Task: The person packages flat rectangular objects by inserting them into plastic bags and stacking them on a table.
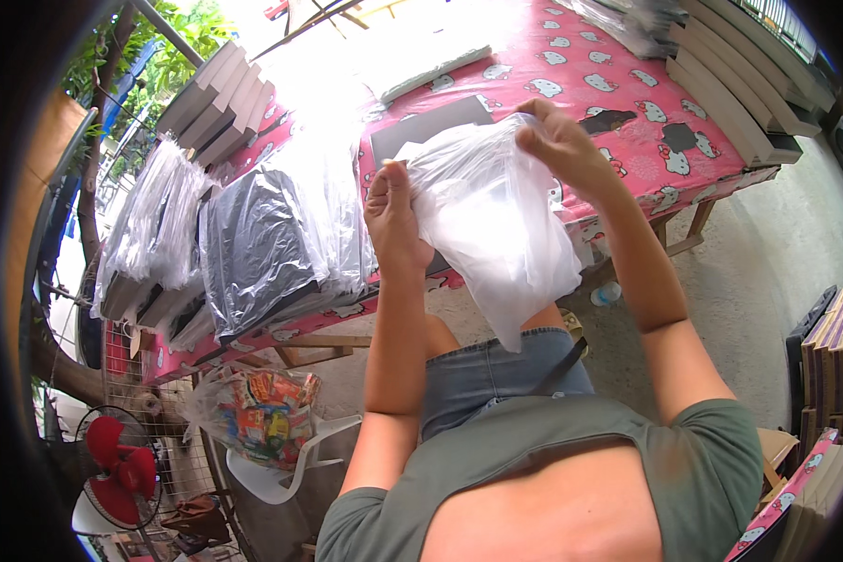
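A thin, whitish translucent plastic bag (501,234) hangs between my hands above the table's near edge, its lower end drooping over my lap. At its upper left edge, my left hand (395,215) is closed in a pinch with the thumb up. My right hand (564,145) grips the bag's upper right edge between thumb and bent fingers. Behind the bag lies a flat dark grey panel (431,128) on the table, partly covered by it. Just left of my left hand are flat dark panels wrapped in clear plastic (258,245), lying in an overlapping row.
Pink patterned cloth (618,84) covers the table. Stacked long pale boards (735,89) stand at its right end, with another stack (217,105) at the far left. A white chair (267,476) holding a bag of colourful packets (272,412) and a red-bladed fan (120,468) stand lower left.
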The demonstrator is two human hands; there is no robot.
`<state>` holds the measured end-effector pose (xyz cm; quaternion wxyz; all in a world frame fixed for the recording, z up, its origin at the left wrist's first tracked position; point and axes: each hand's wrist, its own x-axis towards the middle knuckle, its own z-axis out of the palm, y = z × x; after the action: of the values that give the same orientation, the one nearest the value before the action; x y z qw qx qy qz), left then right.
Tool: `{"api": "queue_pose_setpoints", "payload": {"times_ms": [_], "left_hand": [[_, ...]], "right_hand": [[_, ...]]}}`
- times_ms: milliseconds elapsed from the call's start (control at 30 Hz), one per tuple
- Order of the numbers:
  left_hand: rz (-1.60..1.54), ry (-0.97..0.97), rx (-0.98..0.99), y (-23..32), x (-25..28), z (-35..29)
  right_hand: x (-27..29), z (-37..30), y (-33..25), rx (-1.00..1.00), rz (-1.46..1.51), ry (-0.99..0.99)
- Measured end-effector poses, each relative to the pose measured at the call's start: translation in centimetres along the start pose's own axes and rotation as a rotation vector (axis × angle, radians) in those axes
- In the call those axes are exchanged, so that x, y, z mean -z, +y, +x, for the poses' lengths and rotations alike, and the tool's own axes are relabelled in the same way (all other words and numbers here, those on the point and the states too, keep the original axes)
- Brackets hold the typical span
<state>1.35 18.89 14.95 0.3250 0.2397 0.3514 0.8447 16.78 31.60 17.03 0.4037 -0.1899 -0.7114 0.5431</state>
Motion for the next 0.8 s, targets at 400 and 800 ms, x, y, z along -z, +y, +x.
{"api": "queue_pose_setpoints", "payload": {"times_ms": [400,800], "left_hand": [[0.492,-0.186,-0.19,-1.7,2.9,-2.6],[0.205,0.221,-0.199,2.4,6.2,-1.9]], "right_hand": [[-0.5,0.8,2.0,-0.31,0.512,-0.025],[16.5,2.1,-6.5,0.414,-0.432,1.09]]}}
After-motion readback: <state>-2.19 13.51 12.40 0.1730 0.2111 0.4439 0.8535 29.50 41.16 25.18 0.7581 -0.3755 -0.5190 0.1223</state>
